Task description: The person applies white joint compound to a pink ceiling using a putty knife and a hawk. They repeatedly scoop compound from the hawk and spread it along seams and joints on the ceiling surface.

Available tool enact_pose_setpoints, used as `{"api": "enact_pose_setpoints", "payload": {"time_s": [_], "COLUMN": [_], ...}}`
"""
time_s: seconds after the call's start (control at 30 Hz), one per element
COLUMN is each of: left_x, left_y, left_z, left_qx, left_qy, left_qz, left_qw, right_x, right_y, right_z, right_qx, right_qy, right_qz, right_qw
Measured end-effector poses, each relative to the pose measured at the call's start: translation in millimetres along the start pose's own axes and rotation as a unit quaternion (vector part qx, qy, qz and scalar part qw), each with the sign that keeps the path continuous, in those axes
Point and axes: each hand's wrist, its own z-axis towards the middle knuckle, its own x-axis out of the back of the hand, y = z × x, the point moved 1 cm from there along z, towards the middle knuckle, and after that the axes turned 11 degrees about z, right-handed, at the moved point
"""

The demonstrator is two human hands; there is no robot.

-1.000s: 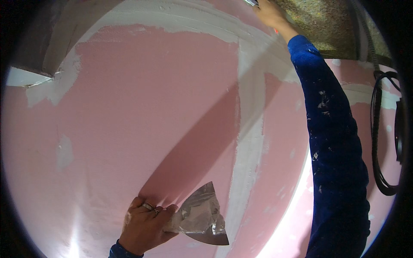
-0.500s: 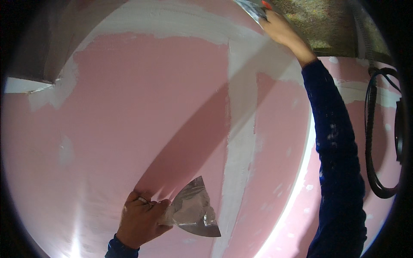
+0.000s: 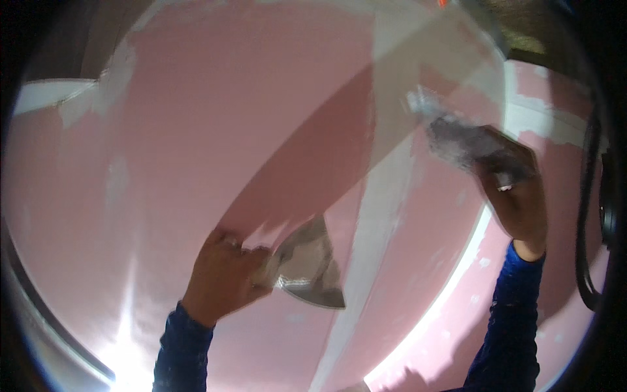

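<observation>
From the head camera, I see my left hand [image 3: 227, 279] low and left of the middle, clenched round the handle of a flared scraper [image 3: 318, 287], its blade fanning out to the right with a pale lump of what looks like filler [image 3: 305, 257] on its face. My right hand [image 3: 522, 202] is over at the right, grasping a grey tool [image 3: 460, 140] that points up and to the left; it is too blurred for me to tell its exact shape or how each finger lies. In view, the scraper sits just left of a long pale band [image 3: 382, 196] running down the pink board [image 3: 248, 144], and the grey tool's far end overlaps that band's right edge, though I cannot tell whether it touches.

I judge that I am between strokes of spreading filler along the joints. A next move, as I read it, calls for meeting tool with scraper to gather the filler, keeping the scraper steady so nothing slides off.

Counting: two bare hands, two blue sleeves [image 3: 513, 313], one flared scraper, one grey tool, one lump of filler, one looped black cable [image 3: 584, 242] near the right edge
</observation>
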Motion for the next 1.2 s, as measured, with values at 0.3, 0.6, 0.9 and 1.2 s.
{"api": "enact_pose_setpoints", "payload": {"time_s": [0.3,0.6,0.9,1.2], "left_x": [-1,2,48,64], "left_y": [3,6,65,88], "left_z": [0,4,10,37], "left_qx": [0.035,0.041,0.072,-0.009], "left_qy": [-0.032,-0.038,-0.176,-0.132], "left_qz": [-0.021,-0.016,0.042,0.125], "left_qw": [0.999,0.998,0.981,0.983], "right_x": [-67,-87,-51,-73], "right_y": [-47,-81,-88,-83], "right_z": [-24,-24,-33,-69], "right_qx": [0.067,0.084,-0.034,-0.059], "right_qy": [-0.300,-0.334,-0.343,-0.277], "right_qz": [0.102,0.025,0.102,0.142], "right_qw": [0.946,0.939,0.933,0.948]}}
